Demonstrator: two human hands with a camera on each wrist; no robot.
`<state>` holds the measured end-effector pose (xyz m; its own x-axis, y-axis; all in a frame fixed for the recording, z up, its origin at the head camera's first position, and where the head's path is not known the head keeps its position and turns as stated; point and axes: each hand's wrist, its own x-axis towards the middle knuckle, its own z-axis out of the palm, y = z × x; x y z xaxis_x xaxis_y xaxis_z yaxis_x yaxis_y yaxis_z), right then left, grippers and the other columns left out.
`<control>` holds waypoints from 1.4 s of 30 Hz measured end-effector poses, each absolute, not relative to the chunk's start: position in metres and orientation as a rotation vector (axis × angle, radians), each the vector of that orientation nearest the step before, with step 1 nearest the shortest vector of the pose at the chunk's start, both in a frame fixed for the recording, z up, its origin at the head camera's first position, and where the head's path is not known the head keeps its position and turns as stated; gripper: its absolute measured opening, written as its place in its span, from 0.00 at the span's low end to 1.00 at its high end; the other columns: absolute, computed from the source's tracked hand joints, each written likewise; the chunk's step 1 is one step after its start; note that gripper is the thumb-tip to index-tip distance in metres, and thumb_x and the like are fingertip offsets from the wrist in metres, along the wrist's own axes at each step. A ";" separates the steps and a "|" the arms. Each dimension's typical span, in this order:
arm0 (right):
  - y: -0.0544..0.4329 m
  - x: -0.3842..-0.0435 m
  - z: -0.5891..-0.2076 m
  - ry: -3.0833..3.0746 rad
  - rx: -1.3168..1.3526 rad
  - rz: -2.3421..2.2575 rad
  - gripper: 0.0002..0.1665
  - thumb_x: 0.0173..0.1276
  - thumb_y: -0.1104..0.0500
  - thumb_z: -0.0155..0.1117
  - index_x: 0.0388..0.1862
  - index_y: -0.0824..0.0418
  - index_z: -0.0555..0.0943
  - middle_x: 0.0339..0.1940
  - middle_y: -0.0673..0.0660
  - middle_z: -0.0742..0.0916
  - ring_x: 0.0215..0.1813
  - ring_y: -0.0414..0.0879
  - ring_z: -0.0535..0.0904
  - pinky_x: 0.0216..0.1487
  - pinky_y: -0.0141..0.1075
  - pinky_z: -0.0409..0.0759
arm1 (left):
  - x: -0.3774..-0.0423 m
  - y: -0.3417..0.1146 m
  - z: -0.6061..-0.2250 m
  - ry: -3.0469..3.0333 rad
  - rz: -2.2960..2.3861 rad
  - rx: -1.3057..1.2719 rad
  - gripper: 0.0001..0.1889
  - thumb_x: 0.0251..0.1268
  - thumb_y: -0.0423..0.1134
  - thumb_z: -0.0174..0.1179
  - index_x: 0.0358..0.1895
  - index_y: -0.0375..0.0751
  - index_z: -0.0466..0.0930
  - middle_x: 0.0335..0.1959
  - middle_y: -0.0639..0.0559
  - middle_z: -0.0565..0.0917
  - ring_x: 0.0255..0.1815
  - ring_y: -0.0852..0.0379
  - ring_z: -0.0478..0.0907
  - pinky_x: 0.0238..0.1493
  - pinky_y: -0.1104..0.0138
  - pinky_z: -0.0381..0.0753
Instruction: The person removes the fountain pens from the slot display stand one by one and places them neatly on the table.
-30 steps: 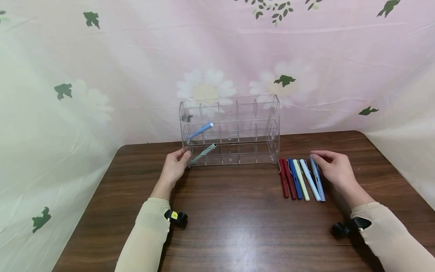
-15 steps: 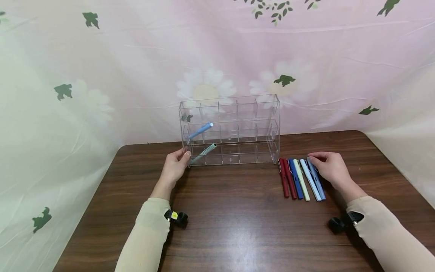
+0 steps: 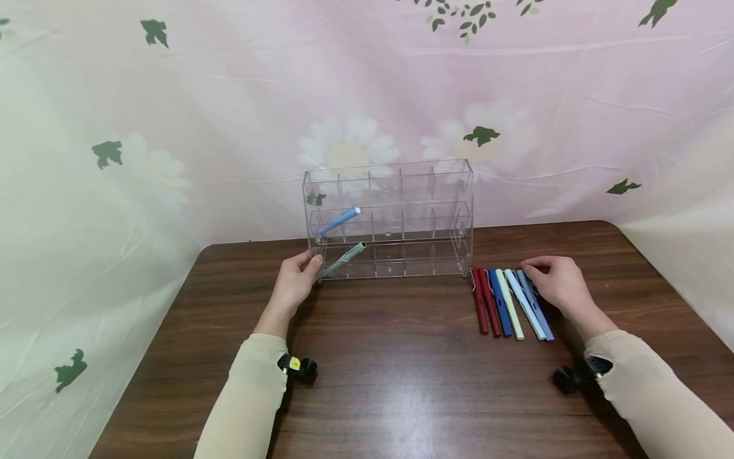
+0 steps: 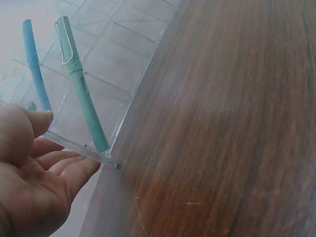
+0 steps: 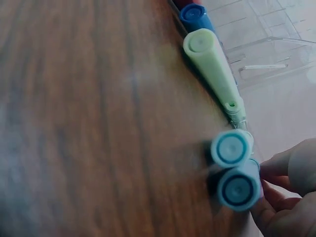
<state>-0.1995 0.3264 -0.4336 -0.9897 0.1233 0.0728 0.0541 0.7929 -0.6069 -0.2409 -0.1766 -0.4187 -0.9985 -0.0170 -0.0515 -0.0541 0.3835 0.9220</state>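
I have the right hand (image 3: 564,284) closed down to a narrow pinch on the grey-blue pen (image 3: 538,312), thumb and fingers at its far end. The rest of that pen runs from the fingertips back toward me, lying on the surface (image 3: 367,370). Just to the left of the right hand, and right beside the held pen, I see the light blue pen (image 3: 523,301). Farther left from the hand, in order, lie the pale green pen (image 3: 510,305), the dark blue pen (image 3: 499,303) and two red pens (image 3: 479,306), the outermost being nearest the clear rack (image 3: 417,268).

My left hand (image 3: 295,280) is well apart from the right and holds the near left end of the rack, thumb in front and the other fingers behind the end wall. Just right of that thumb, the green pen (image 3: 346,259) leans rightward in the leftmost compartment of the lowest tier. Above and right of the left hand, the bright blue pen (image 3: 338,220) tilts the same way in the leftmost compartment of the middle tier. Behind the rack, beyond both hands, I see a flowered cloth (image 3: 258,140).
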 end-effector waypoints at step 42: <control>0.264 -0.191 -0.374 -2.475 0.086 1.548 0.19 0.84 0.57 0.63 0.61 0.71 0.84 0.40 0.26 0.88 0.44 0.24 0.87 0.46 0.19 0.85 | -0.241 -0.176 -0.418 2.587 1.734 -0.069 0.24 0.88 0.42 0.52 0.77 0.34 0.74 0.66 0.34 0.86 0.60 0.48 0.81 0.61 0.59 0.82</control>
<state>-0.1911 0.2642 -0.3736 -0.9739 0.0672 0.2169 -0.1656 0.4434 -0.8809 -0.2409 -0.1763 -0.4181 -0.9987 -0.0221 -0.0464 -0.0513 0.3794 0.9238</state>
